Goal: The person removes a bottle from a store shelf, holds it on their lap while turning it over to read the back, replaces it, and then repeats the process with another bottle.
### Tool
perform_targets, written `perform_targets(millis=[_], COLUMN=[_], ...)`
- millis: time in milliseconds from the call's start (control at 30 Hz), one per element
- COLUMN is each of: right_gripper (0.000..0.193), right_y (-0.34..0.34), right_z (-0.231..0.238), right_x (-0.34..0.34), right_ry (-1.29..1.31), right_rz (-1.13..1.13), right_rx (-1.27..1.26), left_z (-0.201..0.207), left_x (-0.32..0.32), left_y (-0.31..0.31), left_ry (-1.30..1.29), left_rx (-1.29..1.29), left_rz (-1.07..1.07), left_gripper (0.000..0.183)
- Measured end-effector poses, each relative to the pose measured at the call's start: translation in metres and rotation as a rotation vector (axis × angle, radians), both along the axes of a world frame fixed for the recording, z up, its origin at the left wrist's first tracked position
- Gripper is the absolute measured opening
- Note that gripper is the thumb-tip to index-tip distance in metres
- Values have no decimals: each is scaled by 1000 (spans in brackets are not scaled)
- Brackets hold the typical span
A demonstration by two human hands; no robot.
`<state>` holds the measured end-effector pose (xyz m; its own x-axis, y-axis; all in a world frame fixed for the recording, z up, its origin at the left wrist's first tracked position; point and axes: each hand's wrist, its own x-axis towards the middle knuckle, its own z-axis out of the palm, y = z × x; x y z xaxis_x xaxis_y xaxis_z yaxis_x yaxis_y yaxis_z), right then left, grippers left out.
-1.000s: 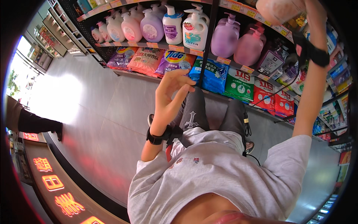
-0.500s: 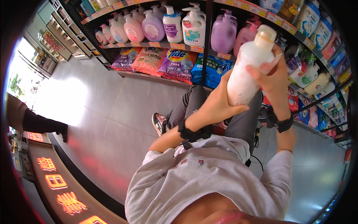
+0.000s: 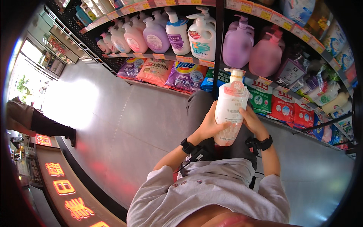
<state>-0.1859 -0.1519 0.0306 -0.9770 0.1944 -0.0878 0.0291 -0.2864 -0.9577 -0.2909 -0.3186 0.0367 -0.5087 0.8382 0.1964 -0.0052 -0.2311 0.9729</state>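
- Pale grey T-shirt [image 3: 223, 193] with loose short sleeves [image 3: 149, 187] and small reddish marks [image 3: 184, 182] in front
- Dark grey trousers [image 3: 197, 111]
- Black wrist straps [image 3: 264, 143] carrying small black boxes [image 3: 198, 154]
- Left hand [image 3: 211, 125] and right hand [image 3: 254, 123] ungloved

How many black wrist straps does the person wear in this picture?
2. The left strap is worn just below the left hand, the right strap just below the right hand. Both hands hold the white bottle. No other strap shows.

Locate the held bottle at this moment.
In the head view, the bottle is right of centre, held between the left hand and right hand, over the legs.
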Motion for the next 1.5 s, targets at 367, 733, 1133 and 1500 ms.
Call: perform_targets(millis=[367, 733, 1133, 1500], right_gripper=[49, 47, 46, 44], right_y=[22, 38, 34, 31], right_z=[-65, -51, -49, -48], right_x=[-13, 22, 22, 22], right_ry=[-24, -63, -35, -52], right_rz=[-51, -260, -199, -211], right_rx=[-224, 82, 31, 63], left_z=[-49, -72, -69, -70], left_x=[-33, -22, -16, -17], left_y=[39, 76, 66, 66], left_ry=[-212, -597, -625, -658], left_rx=[-101, -108, -85, -63], left_rz=[-121, -451, -419, -454], left_gripper=[59, 67, 67, 68])
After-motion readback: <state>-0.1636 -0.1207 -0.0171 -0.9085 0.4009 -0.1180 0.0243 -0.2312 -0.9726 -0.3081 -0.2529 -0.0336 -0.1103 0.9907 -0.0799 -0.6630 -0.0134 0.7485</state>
